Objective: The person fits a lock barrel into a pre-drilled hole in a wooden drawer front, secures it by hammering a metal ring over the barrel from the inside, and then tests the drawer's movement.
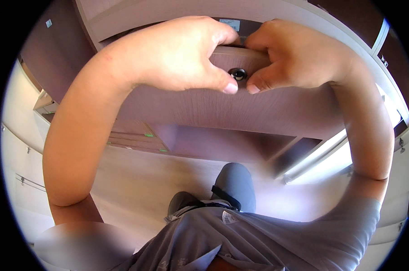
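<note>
A wood-grain drawer front (pixel 213 101) stands before me, with a dark gap behind its top edge. My left hand (pixel 191 56) is hooked over that edge, fingers behind the panel and thumb on its face. Mirroring it on the right side, my right hand (pixel 292 56) grips the same edge, its thumb also pressed to the face. Between the two thumbs sits a small round dark fitting (pixel 238 74), perhaps a lock or a knob. The fingertips behind the panel are mostly hidden.
Below the drawer front is an open compartment (pixel 218 142), with a stack of boards (pixel 134 141) bearing green marks beside it. A pale label (pixel 230 24) is stuck inside the dark gap. White rails (pixel 319 158) stand at the right. A pale floor (pixel 127 180) lies around my legs.
</note>
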### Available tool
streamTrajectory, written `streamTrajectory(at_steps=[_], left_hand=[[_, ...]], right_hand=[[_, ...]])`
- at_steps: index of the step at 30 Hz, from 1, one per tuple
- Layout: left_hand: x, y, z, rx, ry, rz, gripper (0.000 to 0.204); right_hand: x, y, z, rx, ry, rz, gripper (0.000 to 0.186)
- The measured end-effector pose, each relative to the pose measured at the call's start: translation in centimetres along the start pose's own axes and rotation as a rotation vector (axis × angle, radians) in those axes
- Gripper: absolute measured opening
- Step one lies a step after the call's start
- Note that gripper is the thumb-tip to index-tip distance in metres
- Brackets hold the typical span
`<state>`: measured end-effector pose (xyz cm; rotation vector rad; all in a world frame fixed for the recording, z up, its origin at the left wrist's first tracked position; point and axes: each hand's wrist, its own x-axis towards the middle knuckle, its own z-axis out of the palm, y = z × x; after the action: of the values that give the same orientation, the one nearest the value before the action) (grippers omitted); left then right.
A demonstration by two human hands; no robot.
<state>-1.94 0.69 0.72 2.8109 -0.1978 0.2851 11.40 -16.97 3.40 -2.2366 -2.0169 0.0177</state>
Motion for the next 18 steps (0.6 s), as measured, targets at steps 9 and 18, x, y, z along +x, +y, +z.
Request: streamTrajectory(at_steps=[9, 18], left_hand=[[-0.1, 1.4, -0.1, 0.078, 0.044, -0.064, 0.040], [0.2, 1.3, 0.3, 0.079, 0.047, -0.056, 0.040]], right_hand=[[0.5, 0.3, -0.3, 0.071, -0.070, -0.048, 0.036], [0.2, 0.8, 0.2, 0.121, -0.042, -0.057, 0.034]])
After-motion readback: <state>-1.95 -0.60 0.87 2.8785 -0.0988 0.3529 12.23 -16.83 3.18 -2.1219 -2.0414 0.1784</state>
